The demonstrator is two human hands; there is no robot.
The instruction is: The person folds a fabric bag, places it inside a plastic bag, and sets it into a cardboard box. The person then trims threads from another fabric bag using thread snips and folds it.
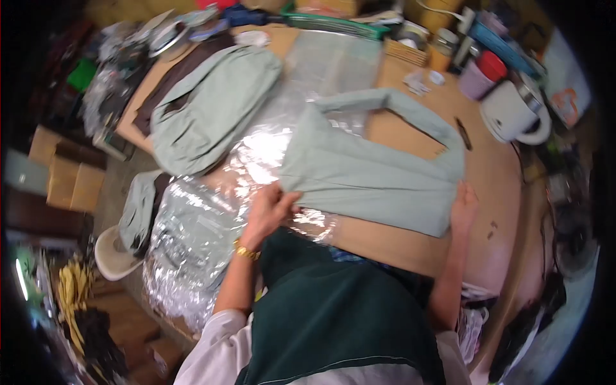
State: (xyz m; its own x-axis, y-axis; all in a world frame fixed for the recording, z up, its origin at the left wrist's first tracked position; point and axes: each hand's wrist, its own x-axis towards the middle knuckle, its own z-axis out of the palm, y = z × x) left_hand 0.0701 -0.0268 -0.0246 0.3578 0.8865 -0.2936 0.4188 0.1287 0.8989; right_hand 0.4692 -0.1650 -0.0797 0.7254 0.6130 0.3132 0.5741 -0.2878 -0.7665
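On your right, a white kettle (507, 114) sits near the desk (499, 218) edge, with a pink cup (473, 82) and a red cup (491, 65) just beyond, blue basket (515, 59) behind them. Dark slim tool (462, 133) lies just left of the kettle. Green tray (340, 25) at your far edge. On your left, off the desk: cardboard boxes (72, 176), a pale stool (110, 258), a yellow bundle (72, 296), too blurred to identify.

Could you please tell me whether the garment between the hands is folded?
Not into a compact bundle: the pale green garment lies stretched between left hand and right hand, a strip looping outward.
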